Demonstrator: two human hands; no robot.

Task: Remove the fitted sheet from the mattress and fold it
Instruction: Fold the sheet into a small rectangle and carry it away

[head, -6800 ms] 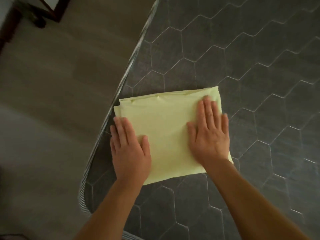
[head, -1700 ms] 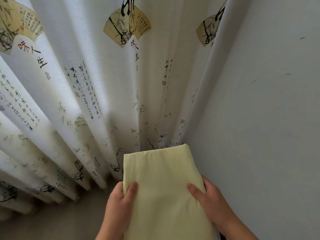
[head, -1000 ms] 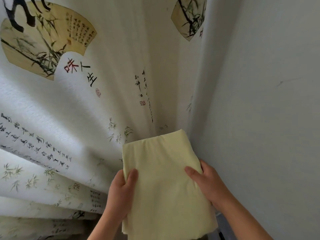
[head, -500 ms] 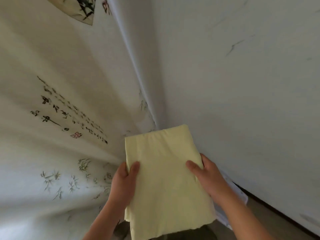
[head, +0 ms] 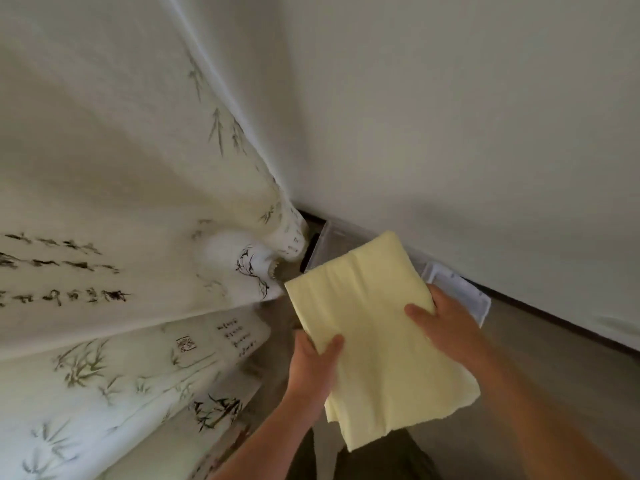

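Gripping the folded sheet (head: 377, 327) by its two sides, thumbs on top, the left hand (head: 313, 367) and right hand (head: 445, 325) hold it above a bin (head: 460, 289) by the wall. Folding looks done; next it probably needs lowering flat.

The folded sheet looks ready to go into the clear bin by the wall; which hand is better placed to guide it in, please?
Probably the right hand: it grips the folded sheet on the side nearest the clear bin.
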